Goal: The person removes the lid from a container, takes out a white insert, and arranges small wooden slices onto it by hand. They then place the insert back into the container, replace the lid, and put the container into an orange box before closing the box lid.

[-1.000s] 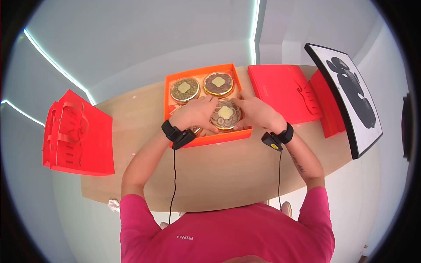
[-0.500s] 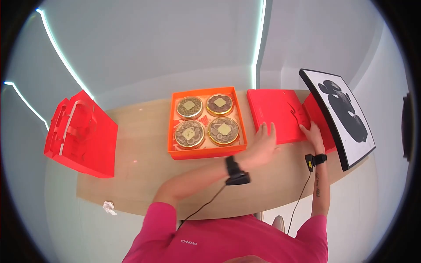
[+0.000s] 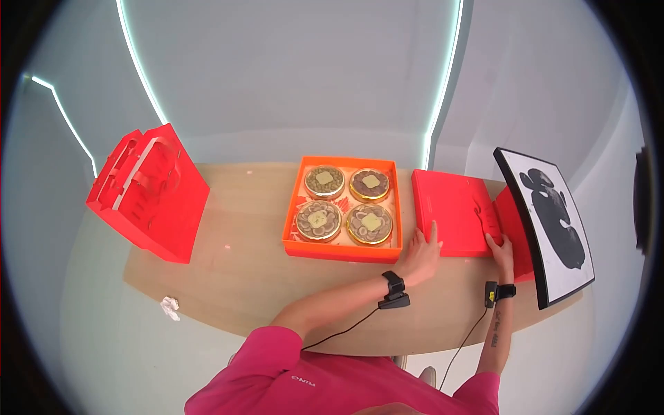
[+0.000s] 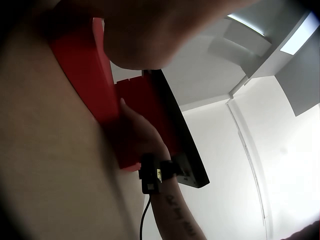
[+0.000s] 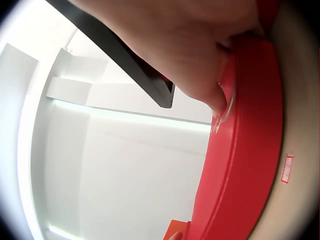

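Observation:
A flat red box lid (image 3: 446, 207) with dark lettering lies on the table, printed side up. My right hand (image 3: 503, 252) grips its near right corner, the thumb bent onto the top in the right wrist view. At the near left corner is my left hand (image 3: 418, 257), its fingers extended along the lid's left edge. To the left stands an open orange box (image 3: 339, 254). Inside it sit a jar of greenish pieces (image 3: 335, 187), a jar of dark reddish pieces (image 3: 382, 187) and two jars of pale round slices (image 3: 332, 232), all with gold labels.
A red gift bag (image 3: 173, 221) stands at the table's left end. Right of the lid, a black-framed picture (image 3: 577, 225) leans by another red piece (image 3: 515, 225). A cable trails from each wrist camera. Crumpled white tissue (image 3: 169, 306) shows beyond the table's left front edge.
Both hands left the near right jar and moved right to the red lid. The right hand arrived first; the left has since reached the lid's left corner. The jars stay in the orange box.

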The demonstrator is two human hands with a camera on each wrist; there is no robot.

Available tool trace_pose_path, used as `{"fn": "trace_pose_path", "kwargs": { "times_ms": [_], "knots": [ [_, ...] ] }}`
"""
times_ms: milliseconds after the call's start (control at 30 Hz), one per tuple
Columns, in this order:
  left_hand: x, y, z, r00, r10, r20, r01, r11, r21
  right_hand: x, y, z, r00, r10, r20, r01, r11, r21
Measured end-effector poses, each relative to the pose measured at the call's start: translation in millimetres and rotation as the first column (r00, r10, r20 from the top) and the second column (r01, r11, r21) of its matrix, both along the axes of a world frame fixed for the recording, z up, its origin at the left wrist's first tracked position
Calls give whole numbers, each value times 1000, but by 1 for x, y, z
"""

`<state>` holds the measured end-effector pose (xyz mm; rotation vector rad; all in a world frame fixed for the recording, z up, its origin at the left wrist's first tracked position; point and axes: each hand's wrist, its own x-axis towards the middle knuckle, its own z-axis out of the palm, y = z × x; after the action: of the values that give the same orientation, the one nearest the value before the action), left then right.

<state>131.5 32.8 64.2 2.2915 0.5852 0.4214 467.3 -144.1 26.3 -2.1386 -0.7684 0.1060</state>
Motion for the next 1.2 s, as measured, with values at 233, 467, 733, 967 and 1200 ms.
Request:
{"fn": "trace_pose_path", "kwargs": {
  "times_ms": [233,467,733,967,1200],
  "knots": [
    [9,-3,33,896,287,338,-194,939,-283,-55,-9,85,996,-57,-73,62,996,59],
    [-96,55,99,810,345,474,-306,939,-160,-164,39,119,999,28,-40,-14,949,316],
    [-265,114,88,607,565,559,-362,823,-439,-310,148,116,931,364,20,-344,859,380],
    [-299,108,58,645,632,429,-446,768,-461,-338,155,95,903,430,-11,-401,851,339],
    [-296,116,45,672,587,452,-428,805,-410,-337,158,94,903,430,-3,-405,851,334]
  ]
}}
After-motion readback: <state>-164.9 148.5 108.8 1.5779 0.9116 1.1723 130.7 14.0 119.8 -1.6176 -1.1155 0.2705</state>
